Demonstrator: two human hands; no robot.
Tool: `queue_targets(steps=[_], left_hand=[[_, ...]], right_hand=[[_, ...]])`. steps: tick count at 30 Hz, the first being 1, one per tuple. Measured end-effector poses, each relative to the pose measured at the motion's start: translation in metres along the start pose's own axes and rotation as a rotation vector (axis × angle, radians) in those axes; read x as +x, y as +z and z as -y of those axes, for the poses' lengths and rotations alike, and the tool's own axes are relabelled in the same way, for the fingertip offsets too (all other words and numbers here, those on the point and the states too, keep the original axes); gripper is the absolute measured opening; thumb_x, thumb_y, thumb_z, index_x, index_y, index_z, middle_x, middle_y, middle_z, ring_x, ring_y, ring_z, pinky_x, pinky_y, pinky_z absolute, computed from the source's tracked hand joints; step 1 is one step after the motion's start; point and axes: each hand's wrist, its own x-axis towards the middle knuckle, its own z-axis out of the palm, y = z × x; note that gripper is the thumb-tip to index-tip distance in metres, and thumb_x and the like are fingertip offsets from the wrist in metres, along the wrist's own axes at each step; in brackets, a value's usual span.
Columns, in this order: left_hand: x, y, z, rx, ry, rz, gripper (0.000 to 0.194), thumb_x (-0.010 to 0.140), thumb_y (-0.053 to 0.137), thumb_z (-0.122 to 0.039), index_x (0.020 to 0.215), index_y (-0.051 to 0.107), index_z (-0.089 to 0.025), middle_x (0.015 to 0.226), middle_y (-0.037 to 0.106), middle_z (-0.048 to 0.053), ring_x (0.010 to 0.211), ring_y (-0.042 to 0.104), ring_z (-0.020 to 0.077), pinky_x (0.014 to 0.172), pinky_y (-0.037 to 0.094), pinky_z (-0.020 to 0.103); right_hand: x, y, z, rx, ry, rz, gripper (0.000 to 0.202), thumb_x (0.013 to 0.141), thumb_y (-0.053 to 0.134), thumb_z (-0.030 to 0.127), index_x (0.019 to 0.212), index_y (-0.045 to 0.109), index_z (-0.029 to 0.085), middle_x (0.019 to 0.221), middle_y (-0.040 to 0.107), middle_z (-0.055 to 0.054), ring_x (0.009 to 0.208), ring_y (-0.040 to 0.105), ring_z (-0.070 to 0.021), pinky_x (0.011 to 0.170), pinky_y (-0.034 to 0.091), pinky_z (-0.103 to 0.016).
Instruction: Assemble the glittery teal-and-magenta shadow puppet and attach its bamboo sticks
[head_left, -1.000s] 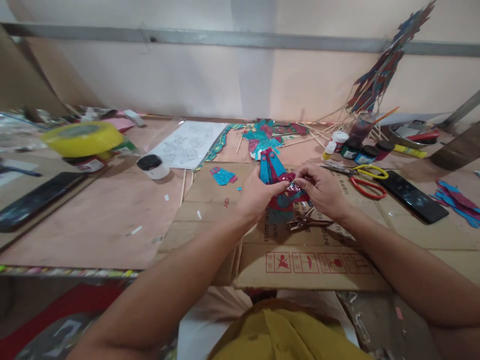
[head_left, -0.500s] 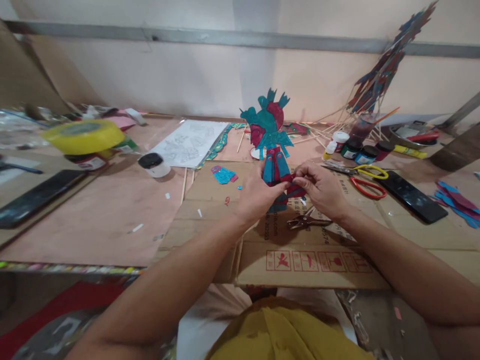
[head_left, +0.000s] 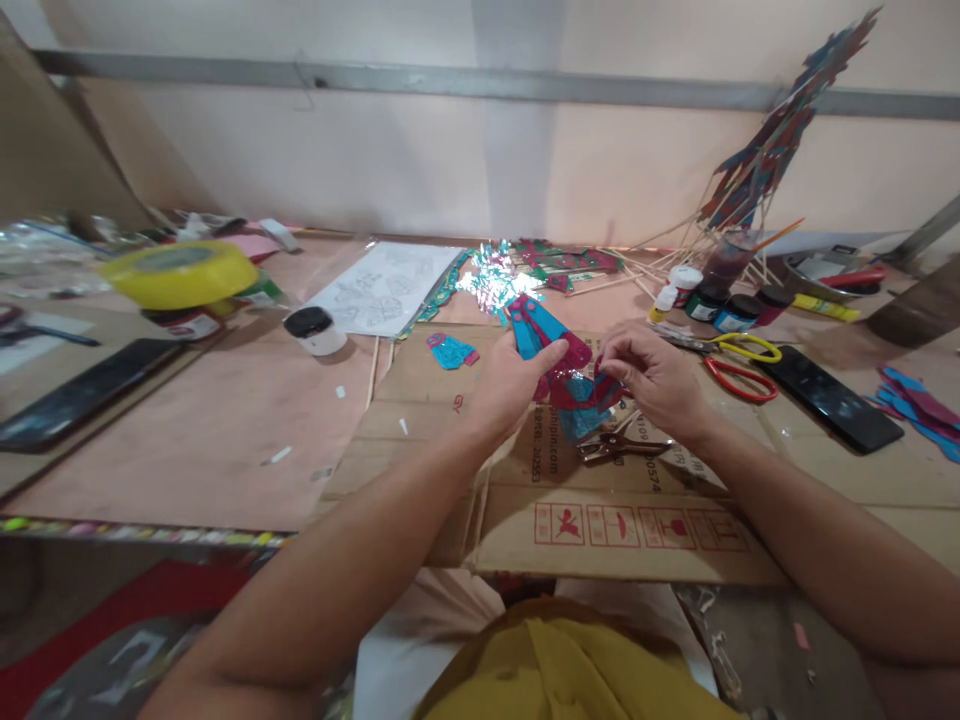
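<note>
A jointed cut-out puppet [head_left: 549, 328] in translucent blue and dark red is held above the cardboard, its upper part washed out by bright glare. My left hand [head_left: 511, 385] is closed on its body, thumb across the front. At the puppet's right side, my right hand [head_left: 643, 372] pinches a dark red and blue limb piece between thumb and fingers. Below the hands lies a metal hole punch [head_left: 622, 447], partly under the puppet. A loose blue piece with red ends [head_left: 452, 351] rests on the cardboard to the left.
Scissors [head_left: 742, 362] and a phone [head_left: 829, 398] lie to the right, with paint jars [head_left: 736, 312] behind. A drawing sheet [head_left: 386, 288], a black-lidded jar [head_left: 315, 330] and yellow tape [head_left: 180, 275] are on the left. Flattened cardboard [head_left: 420, 460] covers the table's middle.
The puppet has tipped from facing me upright to leaning back, so its head now glares with light. Its lower parts have swung right and forward. Both hands keep their hold.
</note>
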Motion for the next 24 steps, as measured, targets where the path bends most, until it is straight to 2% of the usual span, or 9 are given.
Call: queue_targets(steps=[4, 9, 13, 17, 24], left_hand=[[-0.004, -0.003, -0.007, 0.211, 0.055, 0.012, 0.028, 0.072, 0.074, -0.043, 0.078, 0.064, -0.017, 0.075, 0.067, 0.002, 0.065, 0.058, 0.0143, 0.064, 0.049, 0.028], [-0.014, 0.004, -0.027, 0.395, 0.089, 0.018, 0.022, 0.075, 0.071, -0.037, 0.077, 0.063, -0.017, 0.072, 0.065, 0.001, 0.066, 0.057, 0.0149, 0.063, 0.049, 0.027], [-0.016, 0.006, -0.032, 0.429, 0.116, 0.042, 0.017, 0.077, 0.069, -0.034, 0.081, 0.065, -0.017, 0.079, 0.068, 0.002, 0.071, 0.058, 0.0158, 0.069, 0.05, 0.028], [-0.015, 0.004, -0.028, 0.435, 0.114, 0.061, 0.021, 0.078, 0.068, -0.037, 0.08, 0.066, -0.017, 0.078, 0.068, 0.002, 0.068, 0.058, 0.0152, 0.066, 0.049, 0.028], [-0.015, 0.003, -0.027, 0.464, 0.109, 0.101, 0.02, 0.078, 0.068, -0.037, 0.076, 0.067, -0.017, 0.074, 0.067, 0.002, 0.068, 0.058, 0.0161, 0.065, 0.049, 0.028]], right_hand=[[0.002, -0.001, 0.003, -0.083, -0.129, 0.02, 0.017, 0.09, 0.06, 0.031, 0.076, 0.058, 0.022, 0.083, 0.06, -0.003, 0.082, 0.056, -0.0193, 0.076, 0.045, -0.035], [0.002, -0.001, 0.006, -0.197, -0.127, 0.018, 0.013, 0.089, 0.059, 0.026, 0.077, 0.06, 0.023, 0.091, 0.056, -0.006, 0.089, 0.053, -0.0214, 0.08, 0.046, -0.038], [0.002, -0.001, 0.006, -0.217, -0.166, 0.039, 0.012, 0.089, 0.06, 0.024, 0.077, 0.06, 0.022, 0.091, 0.054, -0.005, 0.089, 0.052, -0.0209, 0.079, 0.046, -0.037], [0.002, 0.0, 0.004, -0.218, -0.213, 0.039, 0.012, 0.09, 0.059, 0.023, 0.078, 0.059, 0.021, 0.092, 0.054, -0.005, 0.088, 0.052, -0.02, 0.078, 0.046, -0.036], [0.0, 0.002, 0.007, -0.263, -0.137, 0.06, 0.012, 0.09, 0.058, 0.023, 0.078, 0.059, 0.022, 0.094, 0.059, -0.006, 0.091, 0.055, -0.0214, 0.08, 0.046, -0.037]])
